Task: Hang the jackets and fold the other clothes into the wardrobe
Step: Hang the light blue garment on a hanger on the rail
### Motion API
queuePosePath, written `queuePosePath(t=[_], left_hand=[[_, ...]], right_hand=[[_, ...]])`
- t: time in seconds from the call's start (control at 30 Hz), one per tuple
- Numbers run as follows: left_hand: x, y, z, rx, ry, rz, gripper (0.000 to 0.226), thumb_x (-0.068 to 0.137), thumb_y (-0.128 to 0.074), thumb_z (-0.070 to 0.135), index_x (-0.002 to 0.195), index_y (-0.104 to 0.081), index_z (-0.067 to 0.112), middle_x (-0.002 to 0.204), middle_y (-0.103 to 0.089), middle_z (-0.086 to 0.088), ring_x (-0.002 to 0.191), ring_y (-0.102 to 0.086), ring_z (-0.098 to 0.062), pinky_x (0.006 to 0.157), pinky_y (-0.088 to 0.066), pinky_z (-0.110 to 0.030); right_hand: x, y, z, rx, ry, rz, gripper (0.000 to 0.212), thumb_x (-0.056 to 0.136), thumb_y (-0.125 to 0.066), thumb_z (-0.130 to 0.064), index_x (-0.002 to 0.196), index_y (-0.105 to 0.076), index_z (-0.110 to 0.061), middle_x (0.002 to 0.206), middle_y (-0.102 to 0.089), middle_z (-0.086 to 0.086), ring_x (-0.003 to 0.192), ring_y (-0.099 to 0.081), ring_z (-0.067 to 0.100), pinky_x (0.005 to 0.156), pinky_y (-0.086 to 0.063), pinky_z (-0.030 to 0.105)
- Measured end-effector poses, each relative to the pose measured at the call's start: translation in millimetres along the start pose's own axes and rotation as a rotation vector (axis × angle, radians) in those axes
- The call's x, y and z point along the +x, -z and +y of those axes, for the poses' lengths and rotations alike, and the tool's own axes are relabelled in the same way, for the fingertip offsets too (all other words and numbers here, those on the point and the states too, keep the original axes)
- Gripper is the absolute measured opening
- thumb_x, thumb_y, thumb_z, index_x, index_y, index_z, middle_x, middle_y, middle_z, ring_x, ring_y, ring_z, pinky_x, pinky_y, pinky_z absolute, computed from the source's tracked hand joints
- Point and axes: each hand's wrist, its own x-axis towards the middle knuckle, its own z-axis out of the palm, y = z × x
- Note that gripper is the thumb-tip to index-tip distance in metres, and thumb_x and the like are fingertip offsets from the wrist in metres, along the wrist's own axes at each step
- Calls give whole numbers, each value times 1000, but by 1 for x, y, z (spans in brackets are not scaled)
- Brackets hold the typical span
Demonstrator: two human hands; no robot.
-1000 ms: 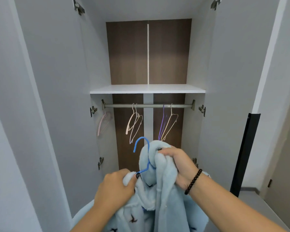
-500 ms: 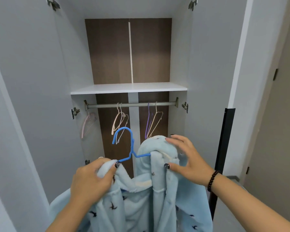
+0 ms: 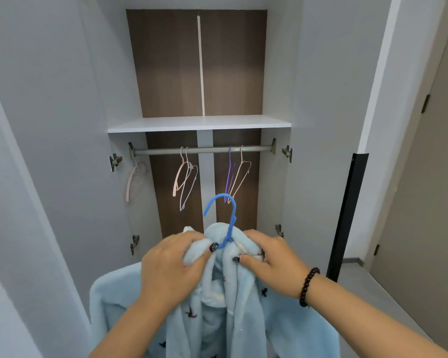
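My left hand (image 3: 171, 264) grips the collar of the light blue jacket (image 3: 217, 313), fingers curled into the fleece, and my right hand (image 3: 270, 260) pinches the other side of the collar, both just below the blue hanger (image 3: 226, 218) hook rising between them. I see the jacket hanging in front of the open wardrobe, below the rail (image 3: 202, 150), where empty hangers (image 3: 185, 177) dangle under the white shelf (image 3: 199, 123)
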Motion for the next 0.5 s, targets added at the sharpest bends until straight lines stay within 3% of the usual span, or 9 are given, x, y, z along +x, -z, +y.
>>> queuePosePath(t=[0.07, 0.13, 0.23, 0.33, 0.43, 0.5], left_hand=[[-3, -6, -1, -32, 7, 5, 27, 77, -55, 49, 96, -69, 35, 86, -64, 24, 80, -51, -4, 69, -41, -15], [-8, -12, 4, -126, 74, -35, 30, 79, -58, 44, 106, -67, 37, 94, -63, 23, 87, -50, -2, 79, -41, -21], [-18, -24, 18, -249, 126, -59, 31, 83, -74, 22, 107, -67, 40, 102, -60, 29, 97, -53, -1, 86, -45, -25], [-25, -31, 30, -380, 151, -109, 47, 82, -75, 21, 112, -58, 54, 118, -51, 38, 109, -52, 4, 90, -42, -12], [-38, -38, 37, -674, 304, -206, 77, 76, -77, 40, 134, -32, 62, 131, -44, 41, 120, -43, 17, 88, -34, 4], [-53, -50, 38, -710, 372, -192, 97, 70, -85, 28, 137, -23, 62, 130, -44, 42, 118, -44, 20, 87, -35, 3]], right_hand=[[-2, -4, -2, 62, -69, 85, 14, 83, -64, -28, 97, -64, -26, 79, -63, -11, 68, -55, 6, 62, -46, 19], [-6, -8, -2, 72, -153, 131, 11, 82, -66, -23, 92, -66, -20, 81, -65, -2, 71, -56, 16, 67, -48, 29], [-16, -15, 1, 52, -223, 122, 8, 83, -67, -19, 82, -63, -11, 65, -54, -5, 59, -44, 6, 58, -39, 23], [-27, -12, 2, 147, -321, 129, 10, 83, -69, -15, 83, -64, -6, 64, -51, -5, 58, -42, 4, 56, -35, 19], [-38, -2, -3, 392, -449, 220, 15, 82, -72, -14, 92, -67, -3, 81, -63, 23, 71, -53, 16, 68, -43, 30], [-44, 2, -4, 508, -503, 290, 17, 81, -74, -11, 95, -67, -6, 91, -67, 23, 74, -59, 21, 73, -50, 38]])
